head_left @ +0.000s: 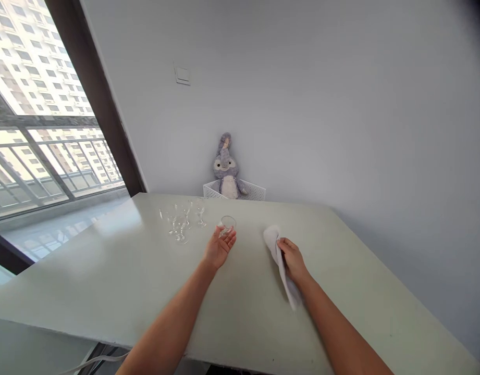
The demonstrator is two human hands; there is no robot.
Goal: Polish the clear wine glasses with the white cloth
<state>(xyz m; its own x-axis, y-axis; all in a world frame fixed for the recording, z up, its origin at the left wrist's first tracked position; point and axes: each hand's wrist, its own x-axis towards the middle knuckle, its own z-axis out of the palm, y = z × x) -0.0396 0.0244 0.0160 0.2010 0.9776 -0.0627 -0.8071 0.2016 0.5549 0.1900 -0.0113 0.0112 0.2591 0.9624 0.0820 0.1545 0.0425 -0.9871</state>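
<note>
My left hand [220, 248] is closed round the lower part of a clear glass [228, 223], whose round rim faces up above my fingers near the middle of the table. To the right, my right hand [293, 260] grips a white cloth [281, 263]; the cloth bunches above the fingers and its loose end hangs down toward the table's front. Several clear stemmed glasses [181, 226] stand in a group on the table, left of my left hand.
The pale green table [118, 276] reaches back to the wall. Behind its far edge a grey plush toy [226, 169] sits in a white perforated basket [256, 192]. A window with a dark frame is at the left. A white cable [102, 359] runs below the front edge.
</note>
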